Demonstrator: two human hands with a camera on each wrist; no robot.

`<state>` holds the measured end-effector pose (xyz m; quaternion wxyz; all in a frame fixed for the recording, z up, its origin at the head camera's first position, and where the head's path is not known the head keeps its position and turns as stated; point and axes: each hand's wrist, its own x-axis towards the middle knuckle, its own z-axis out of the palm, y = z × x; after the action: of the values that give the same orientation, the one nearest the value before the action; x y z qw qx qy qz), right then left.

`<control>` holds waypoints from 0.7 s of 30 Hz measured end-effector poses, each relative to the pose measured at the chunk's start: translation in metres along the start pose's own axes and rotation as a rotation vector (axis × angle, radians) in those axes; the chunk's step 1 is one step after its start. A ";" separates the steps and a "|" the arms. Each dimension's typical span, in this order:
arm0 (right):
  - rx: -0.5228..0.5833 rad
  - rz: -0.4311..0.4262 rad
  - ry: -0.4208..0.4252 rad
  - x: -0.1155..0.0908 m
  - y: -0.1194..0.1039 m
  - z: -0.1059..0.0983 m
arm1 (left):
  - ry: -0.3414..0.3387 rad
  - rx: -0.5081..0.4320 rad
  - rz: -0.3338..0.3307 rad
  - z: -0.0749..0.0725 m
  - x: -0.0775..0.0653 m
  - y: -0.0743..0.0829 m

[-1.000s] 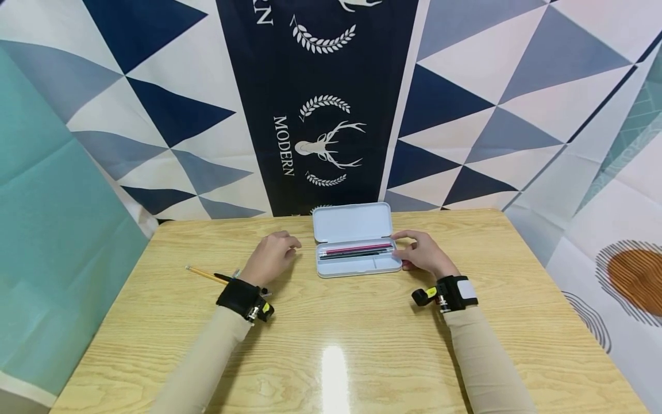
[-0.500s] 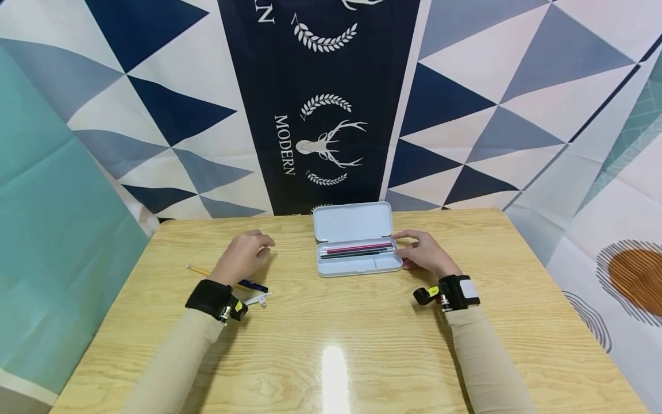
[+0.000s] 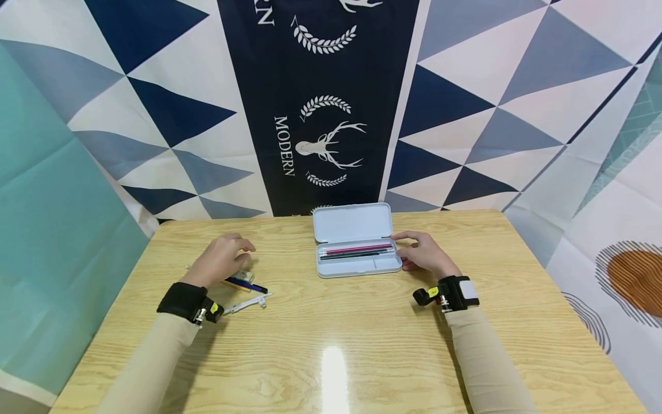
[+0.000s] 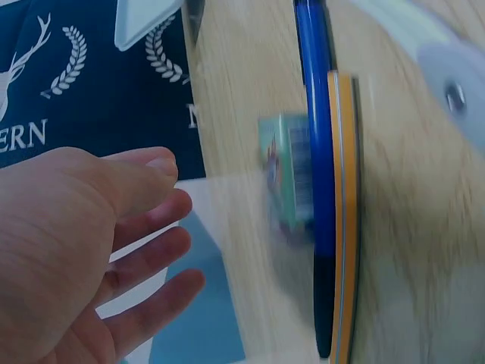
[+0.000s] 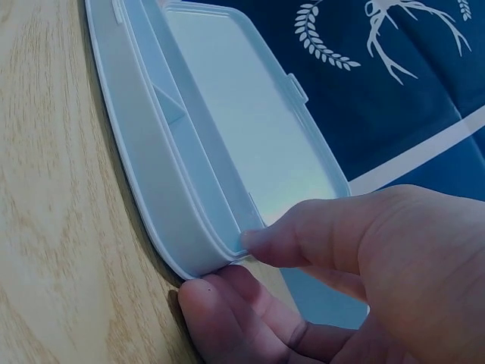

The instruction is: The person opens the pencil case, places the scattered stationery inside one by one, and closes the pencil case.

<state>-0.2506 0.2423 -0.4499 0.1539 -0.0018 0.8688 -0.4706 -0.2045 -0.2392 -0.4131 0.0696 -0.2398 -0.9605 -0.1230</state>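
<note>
A light-blue pencil case [image 3: 343, 268] stands with its lid [image 3: 353, 223] raised, several pencils [image 3: 357, 250] lying in its rear compartment. My right hand [image 3: 426, 257] grips the case's right end. In the right wrist view one digit is on the rim corner, with the other fingers [image 5: 220, 315] against the end below. My left hand [image 3: 218, 261], fingers loosely bent and holding nothing, hovers over the table's left side. Beside it, in the left wrist view, are a blue pen [image 4: 321, 167], a yellow pencil [image 4: 346, 197] and a small green wrapped block [image 4: 284, 171].
A white drawing compass [image 3: 248, 305] lies on the wooden table [image 3: 310, 339], nearer than the pen. A patterned cloth [image 3: 331, 86] hangs at the table's far edge, behind the case's lid.
My left hand has moved left, away from the pencil case, uncovering the pen, the compass and the small block. My right hand stays at the case's right end.
</note>
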 end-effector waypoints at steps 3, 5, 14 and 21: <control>0.000 0.000 -0.004 0.000 -0.001 0.000 | -0.027 -0.019 -0.015 -0.005 -0.004 -0.006; 0.001 -0.002 -0.004 -0.001 -0.002 -0.001 | -0.042 -0.037 -0.023 -0.009 -0.006 -0.009; 0.010 0.000 0.007 0.000 0.000 0.000 | -0.135 -0.167 -0.067 -0.013 -0.011 -0.016; 0.006 -0.016 0.007 0.000 -0.001 0.001 | -0.196 -0.212 -0.089 -0.008 -0.015 -0.016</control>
<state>-0.2503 0.2413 -0.4492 0.1473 -0.0066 0.8678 -0.4746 -0.1982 -0.2616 -0.4116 -0.0558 -0.2140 -0.9540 -0.2024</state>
